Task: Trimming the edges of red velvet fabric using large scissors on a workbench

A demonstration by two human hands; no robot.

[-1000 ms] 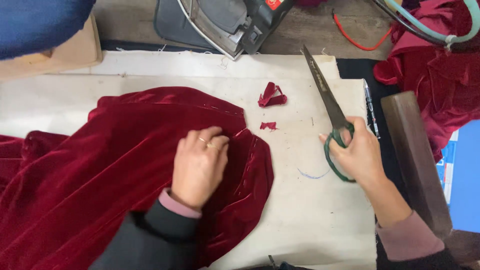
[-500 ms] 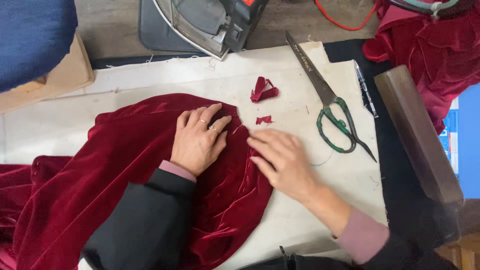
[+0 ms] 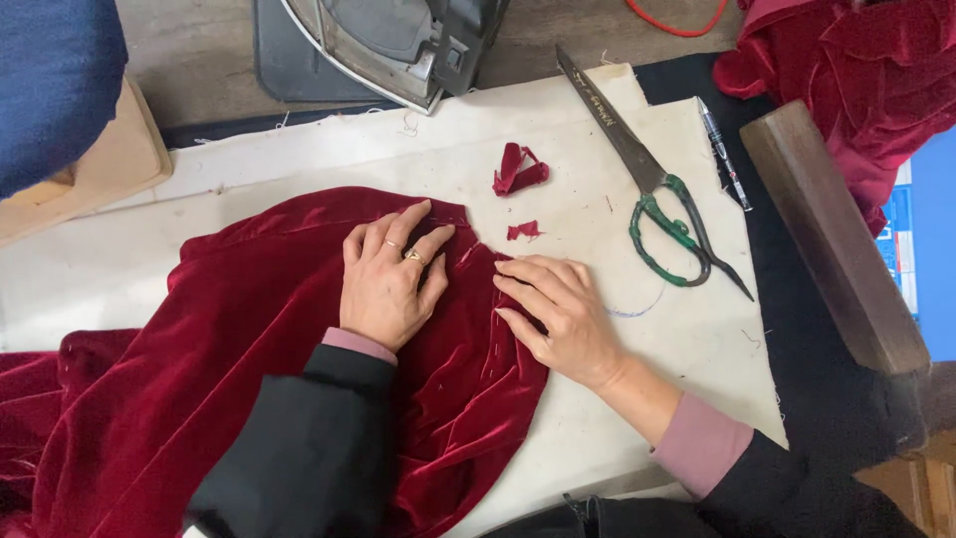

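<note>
**Velvet cloth pressed flat under two open hands**

The dark red velvet cloth point(image 3: 249, 349) lies spread over the left and near part of the counter point(image 3: 637, 389), which is covered with a pale sheet; the cloth's rounded edge curves from the far middle down toward the near middle. The left hand point(image 3: 388, 279) rests palm down on the cloth close to that far edge, fingers spread and straight, rings on two of them, gripping nothing. The right hand point(image 3: 558, 314) lies flat just to the right of it, its fingertips on the cloth's right edge along a seam line and its heel on the bare sheet; it too is open and holds nothing. The two hands are near each other but apart.

Right of the hands, a pair of large scissors point(image 3: 657, 189) with green handles lies on the sheet, blades pointing to the far side, untouched. Two small red fabric scraps point(image 3: 518, 169) lie between the scissors and the cloth. A pen point(image 3: 722, 154) lies just right of the scissors on a black surface, and beside it a long wooden block point(image 3: 832, 234). At the far edge stands an iron point(image 3: 398, 45). More red fabric point(image 3: 856, 70) is heaped in the far right corner, and a blue cloth point(image 3: 55, 75) sits far left.
</note>
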